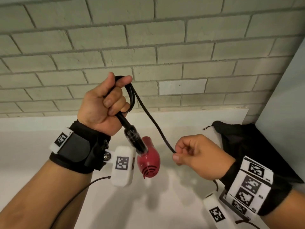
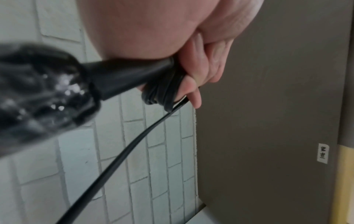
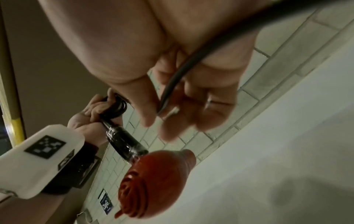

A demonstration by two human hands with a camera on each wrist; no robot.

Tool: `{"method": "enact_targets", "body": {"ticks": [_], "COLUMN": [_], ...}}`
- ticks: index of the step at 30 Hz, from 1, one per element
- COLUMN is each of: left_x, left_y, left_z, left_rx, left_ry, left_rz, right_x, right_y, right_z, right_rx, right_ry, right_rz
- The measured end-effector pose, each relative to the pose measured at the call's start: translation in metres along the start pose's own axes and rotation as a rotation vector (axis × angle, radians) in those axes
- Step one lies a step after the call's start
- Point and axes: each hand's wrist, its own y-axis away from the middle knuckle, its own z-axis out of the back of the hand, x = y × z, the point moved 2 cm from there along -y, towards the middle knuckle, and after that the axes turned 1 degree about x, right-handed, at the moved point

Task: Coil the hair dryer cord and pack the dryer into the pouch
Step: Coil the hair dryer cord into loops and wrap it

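A red hair dryer [image 1: 149,160] with a black handle [image 1: 134,139] hangs head-down above the white counter. My left hand [image 1: 113,100] is raised and grips a few loops of the black cord [image 1: 152,119] together with the thick cord end at the handle. From the loops the cord slopes down to my right hand [image 1: 178,154], which pinches it between thumb and fingers. In the left wrist view the fingers [image 2: 197,78] wrap the bundled cord [image 2: 164,94]. In the right wrist view the cord [image 3: 191,65] crosses the palm, and the dryer [image 3: 153,174] hangs beyond. The black pouch [image 1: 244,141] lies at the right.
The white counter [image 1: 41,146] runs under both hands to a pale brick wall [image 1: 148,38]. A grey panel [image 1: 288,96] stands at the right behind the pouch. A thin pouch drawstring [image 1: 207,127] lies on the counter.
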Motion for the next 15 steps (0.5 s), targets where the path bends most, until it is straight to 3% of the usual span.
{"method": "enact_targets", "body": {"ticks": [3,7,9,15], "left_x": [0.009,0.025,0.032,0.037], "left_y": [0.003,0.004,0.004,0.005], "left_z": [-0.005,-0.019,-0.025,-0.03], "left_rx": [0.03,0.097,0.136,0.172], "left_ry": [-0.03,-0.021,-0.017,-0.004], "left_rz": [0.032,0.092,0.108,0.101], "right_x": [0.008,0.052,0.068,0.072], "right_y": [-0.004,-0.027,-0.042,-0.055], "right_z": [0.008,0.021,0.019,0.02], "right_rx": [0.044,-0.1,-0.164,-0.264], "right_ry": [0.257,-0.047,-0.08,-0.074], "right_rz": [-0.015,0.191,0.305,0.353]}}
